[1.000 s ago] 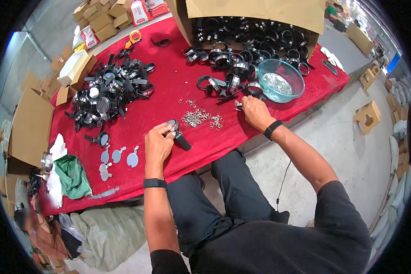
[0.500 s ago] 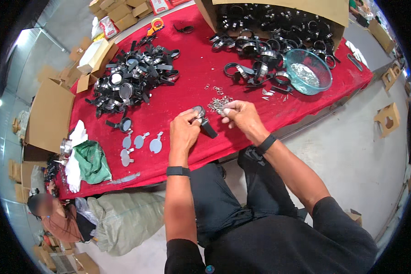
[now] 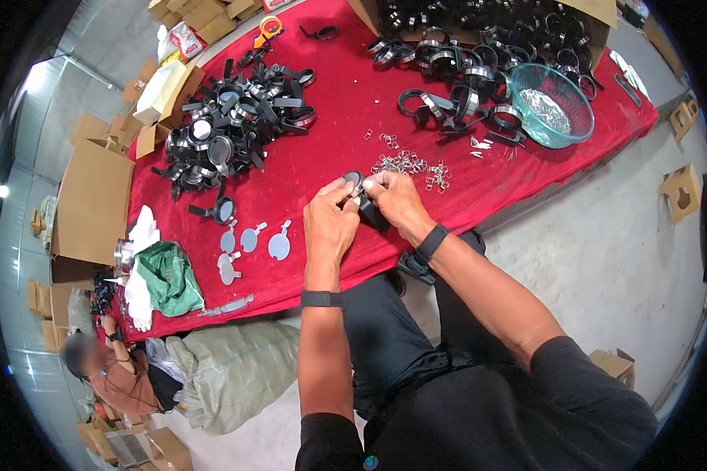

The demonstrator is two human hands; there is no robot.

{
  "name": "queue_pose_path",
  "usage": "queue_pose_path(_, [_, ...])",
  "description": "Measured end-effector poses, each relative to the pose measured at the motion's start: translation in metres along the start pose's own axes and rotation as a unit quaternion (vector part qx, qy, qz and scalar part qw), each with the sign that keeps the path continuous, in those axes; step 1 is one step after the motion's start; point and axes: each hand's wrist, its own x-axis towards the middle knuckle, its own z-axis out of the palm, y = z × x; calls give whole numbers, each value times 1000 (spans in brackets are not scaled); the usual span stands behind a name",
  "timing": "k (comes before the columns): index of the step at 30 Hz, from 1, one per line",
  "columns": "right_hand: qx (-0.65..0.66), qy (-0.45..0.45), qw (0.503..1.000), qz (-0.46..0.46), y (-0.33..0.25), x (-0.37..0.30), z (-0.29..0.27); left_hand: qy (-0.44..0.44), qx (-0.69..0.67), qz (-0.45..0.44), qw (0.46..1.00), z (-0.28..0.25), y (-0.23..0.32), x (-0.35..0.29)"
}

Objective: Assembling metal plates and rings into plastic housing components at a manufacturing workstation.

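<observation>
My left hand (image 3: 331, 226) is closed around a round black part with a short handle (image 3: 375, 216) and a grey face, held just above the red cloth. Thumb and fingers of my right hand (image 3: 402, 206) are pinched together at the part's edge; whatever is between the fingertips is too small to make out. Just beyond the right hand lies a loose pile of small metal clips (image 3: 404, 163). Left of my left hand, several flat grey discs with tabs (image 3: 280, 246) rest on the cloth. One black ring with a handle (image 3: 225, 209) lies apart from its heap.
A heap of black ringed parts (image 3: 239, 110) fills the far left. More spill from a cardboard box (image 3: 598, 35) at the far right, beside a clear bowl (image 3: 581, 125) of small metal pieces. A green bag (image 3: 169, 279) and white gloves lie left. Another person (image 3: 122, 381) sits lower left.
My right hand has moved left from the clip pile to the part in my left hand. The clips are spread more to the right. The whole view has shifted slightly.
</observation>
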Motion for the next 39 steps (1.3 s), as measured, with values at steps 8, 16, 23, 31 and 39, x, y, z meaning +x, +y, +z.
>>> queue_pose_path(8, [-73,15,997,-14,2,2,0,-27,14,-9,1000,-6,9,2])
queue_pose_path(16, [-56,22,998,11,10,4,1,-32,43,8,999,-6,14,2])
queue_pose_path(23, [-66,37,997,34,-2,-5,5,-37,52,0,998,-2,7,3])
queue_pose_path(31, [-73,32,997,-20,-16,-16,0,-37,55,16,998,1,3,4])
queue_pose_path(39, [-49,22,995,-88,-8,-16,-2,-26,63,11,998,5,14,2])
